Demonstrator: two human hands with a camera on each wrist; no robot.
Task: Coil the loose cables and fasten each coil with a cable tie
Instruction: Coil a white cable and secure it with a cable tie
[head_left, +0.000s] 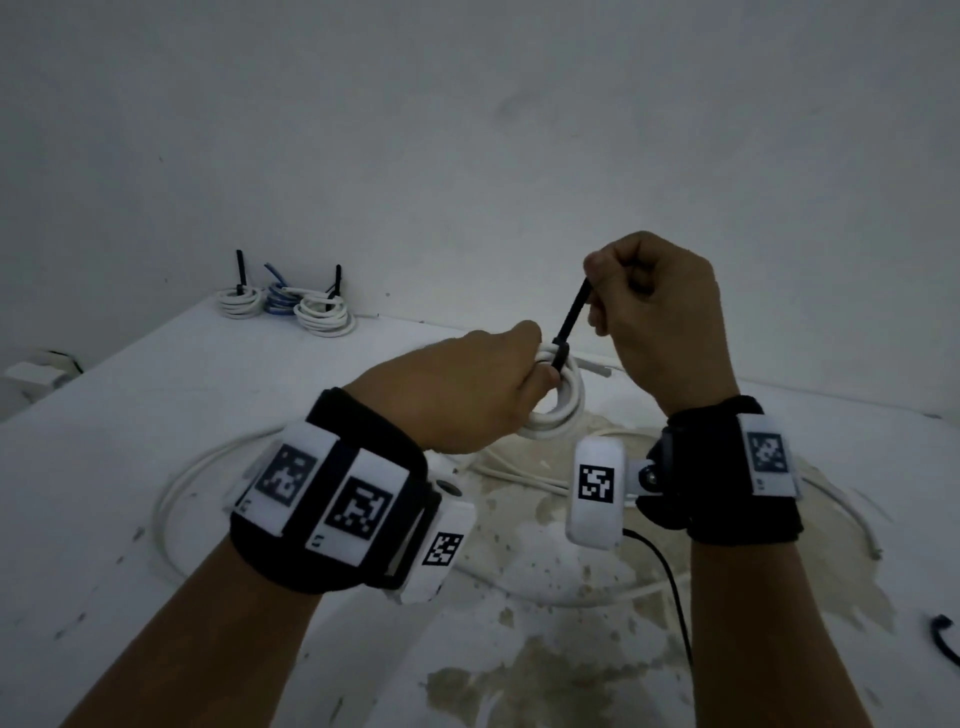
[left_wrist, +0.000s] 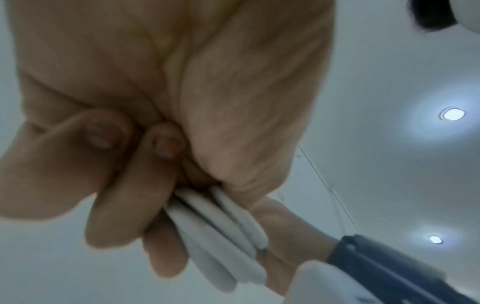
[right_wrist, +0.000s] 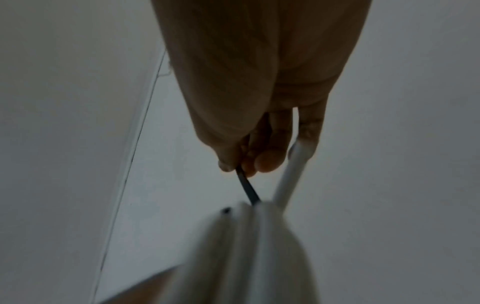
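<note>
My left hand (head_left: 467, 389) grips a small coil of white cable (head_left: 563, 405) above the table, its fingers curled round the strands (left_wrist: 215, 218). A black cable tie (head_left: 571, 325) is looped round the top of the coil. My right hand (head_left: 654, 306) pinches the tie's free tail (right_wrist: 248, 188) and holds it taut up and to the right. The coil (right_wrist: 259, 246) hangs just below that hand, and a loose white cable end (right_wrist: 291, 172) sticks up beside the fingers.
Three tied coils, two white (head_left: 239, 301) (head_left: 324, 314) and one blue (head_left: 278, 299), sit at the far left of the white table (head_left: 130, 415). Loose white cable (head_left: 171, 499) loops on the stained tabletop under my hands. A black wire (head_left: 675, 587) and another black piece (head_left: 943, 634) lie at right.
</note>
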